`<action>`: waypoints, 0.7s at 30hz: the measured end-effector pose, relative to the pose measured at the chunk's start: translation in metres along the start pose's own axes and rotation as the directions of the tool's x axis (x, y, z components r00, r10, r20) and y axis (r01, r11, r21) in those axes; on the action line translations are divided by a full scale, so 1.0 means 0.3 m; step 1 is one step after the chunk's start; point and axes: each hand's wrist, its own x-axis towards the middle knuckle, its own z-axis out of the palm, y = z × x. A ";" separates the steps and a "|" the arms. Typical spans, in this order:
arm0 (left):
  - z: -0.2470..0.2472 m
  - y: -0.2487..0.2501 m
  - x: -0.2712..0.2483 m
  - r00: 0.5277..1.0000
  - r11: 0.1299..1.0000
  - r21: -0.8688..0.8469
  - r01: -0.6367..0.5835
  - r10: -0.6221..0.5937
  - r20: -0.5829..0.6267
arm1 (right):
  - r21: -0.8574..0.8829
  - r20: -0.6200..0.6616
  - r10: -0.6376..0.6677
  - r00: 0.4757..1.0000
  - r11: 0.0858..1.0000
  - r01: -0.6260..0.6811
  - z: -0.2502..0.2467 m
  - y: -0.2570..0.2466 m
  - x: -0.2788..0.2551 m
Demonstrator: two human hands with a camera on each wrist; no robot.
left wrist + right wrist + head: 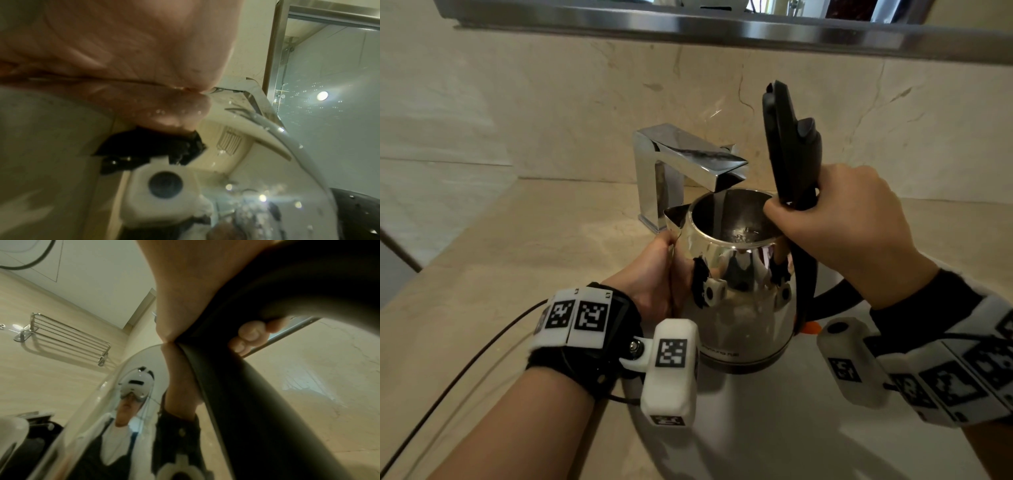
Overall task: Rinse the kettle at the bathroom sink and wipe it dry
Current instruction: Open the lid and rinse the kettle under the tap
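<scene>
One kettle [739, 284], lid up, under one tap [688, 161] at 12 o'clock: right hand [849, 229] grasps its handle [796, 178]; left hand [657, 277] seemingly cups its side.

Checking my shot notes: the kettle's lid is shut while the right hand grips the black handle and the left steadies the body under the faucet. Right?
Not quite: the lid stands open, as the head view shows. The right hand does grip the handle, and the left hand steadies the kettle under the faucet.

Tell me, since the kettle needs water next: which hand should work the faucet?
Left. The left hand only steadies the kettle beside the faucet; the right hand grips the handle.
</scene>
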 end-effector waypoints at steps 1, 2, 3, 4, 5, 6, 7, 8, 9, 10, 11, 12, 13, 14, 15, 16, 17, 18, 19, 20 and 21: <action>0.003 0.002 -0.004 1.000 1.000 -0.003 0.003 -0.003 0.001 | 0.002 0.004 0.003 1.000 1.000 -0.003 0.001 -0.001 -0.001; 0.001 0.002 -0.003 1.000 1.000 0.001 0.004 -0.004 -0.004 | 0.003 0.008 0.005 1.000 1.000 -0.005 0.002 -0.001 -0.002; 0.001 0.003 -0.002 1.000 1.000 0.008 0.004 -0.004 -0.009 | 0.002 0.011 0.006 1.000 1.000 -0.006 0.001 -0.002 -0.002; -0.002 0.003 -0.001 1.000 1.000 0.012 0.003 -0.002 -0.012 | 0.001 0.014 0.005 1.000 1.000 -0.005 0.001 -0.002 -0.003; -0.002 0.002 0.000 1.000 1.000 0.017 0.001 -0.001 -0.015 | 0.001 0.016 0.004 1.000 1.000 -0.004 0.000 -0.003 -0.004; -0.005 0.000 0.005 1.000 1.000 0.020 -0.001 0.002 -0.017 | 0.002 0.019 0.002 1.000 1.000 -0.002 -0.001 -0.003 -0.005; -0.008 0.000 0.008 1.000 1.000 0.021 -0.003 0.003 -0.018 | 0.002 0.020 0.001 1.000 1.000 -0.001 -0.002 -0.005 -0.006; -0.008 -0.001 0.011 1.000 1.000 0.014 -0.003 0.003 -0.017 | 0.000 0.018 -0.001 1.000 1.000 0.001 -0.001 -0.005 -0.007; -0.008 0.000 0.011 1.000 1.000 0.001 -0.002 0.002 -0.011 | -0.002 0.014 -0.001 1.000 1.000 0.001 0.000 -0.005 -0.008; -0.008 0.000 0.012 1.000 1.000 -0.013 -0.001 0.001 -0.004 | -0.003 0.011 0.002 1.000 1.000 -0.002 0.001 -0.005 -0.008; -0.008 0.000 0.011 1.000 1.000 -0.019 0.000 0.000 -0.001 | -0.002 0.006 0.004 1.000 1.000 -0.004 0.001 -0.003 -0.007; -0.009 0.000 0.011 1.000 1.000 -0.014 0.001 -0.001 0.003 | -0.001 0.001 0.006 1.000 1.000 -0.006 0.002 0.000 -0.005; -0.012 0.001 0.013 1.000 1.000 -0.002 0.003 -0.003 0.006 | 0.000 -0.002 0.007 1.000 1.000 -0.007 0.003 0.001 -0.004; -0.014 0.001 0.013 1.000 1.000 0.008 0.002 -0.002 0.011 | 0.000 -0.001 0.007 1.000 1.000 -0.007 0.004 0.003 -0.004; -0.014 0.001 0.014 1.000 1.000 0.017 0.001 -0.001 0.016 | 0.001 0.000 0.006 1.000 1.000 -0.006 0.004 0.003 -0.004; -0.018 0.000 0.018 1.000 1.000 0.021 -0.001 0.000 0.022 | 0.002 0.000 0.006 1.000 1.000 -0.006 0.004 0.003 -0.004; -0.019 -0.001 0.020 1.000 1.000 0.023 0.000 -0.001 0.027 | 0.004 -0.002 0.007 1.000 1.000 -0.007 0.002 0.002 -0.005; -0.018 -0.001 0.021 0.999 1.000 0.019 0.000 0.000 0.033 | 0.005 -0.002 0.010 1.000 1.000 -0.009 0.001 0.001 -0.006; -0.020 -0.002 0.024 0.999 1.000 0.013 -0.002 0.002 0.034 | 0.005 0.000 0.012 1.000 1.000 -0.012 -0.001 0.000 -0.007; -0.023 -0.003 0.029 0.999 1.000 0.007 -0.006 0.006 0.039 | 0.002 0.002 0.013 1.000 1.000 -0.013 -0.002 -0.001 -0.007; -0.024 -0.004 0.034 0.999 1.000 -0.004 -0.009 0.010 0.047 | -0.001 0.003 0.013 1.000 1.000 -0.013 -0.005 -0.002 -0.009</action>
